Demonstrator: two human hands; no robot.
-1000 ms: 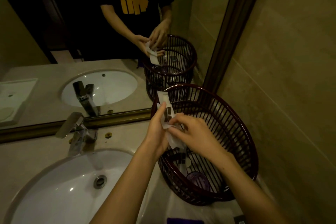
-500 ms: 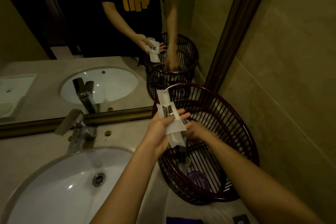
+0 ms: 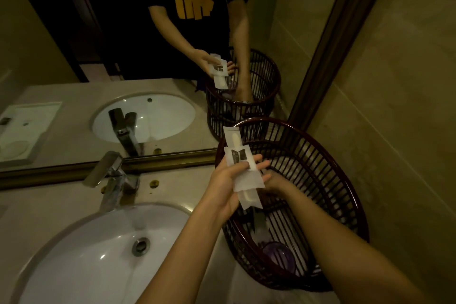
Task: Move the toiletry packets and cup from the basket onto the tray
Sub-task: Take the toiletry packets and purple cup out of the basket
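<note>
My left hand (image 3: 228, 181) holds a small stack of white toiletry packets (image 3: 243, 168) above the near-left rim of the dark red slatted basket (image 3: 345, 195). My right hand (image 3: 272, 180) reaches down inside the basket, mostly hidden behind the packets, so its fingers cannot be made out. A purple cup (image 3: 278, 253) lies at the basket's bottom, with a dark packet (image 3: 259, 222) beside it. The tray shows only as a white mirror reflection (image 3: 27, 128) at the far left.
A white sink (image 3: 98, 261) with a chrome tap (image 3: 111, 175) fills the counter's left side. The mirror (image 3: 148, 57) rises just behind, with a dark frame (image 3: 328, 44). A tiled wall (image 3: 394, 106) stands close against the basket's right side.
My right hand let go of the packets and dropped into the basket. My left hand now holds the stack alone, slightly higher.
</note>
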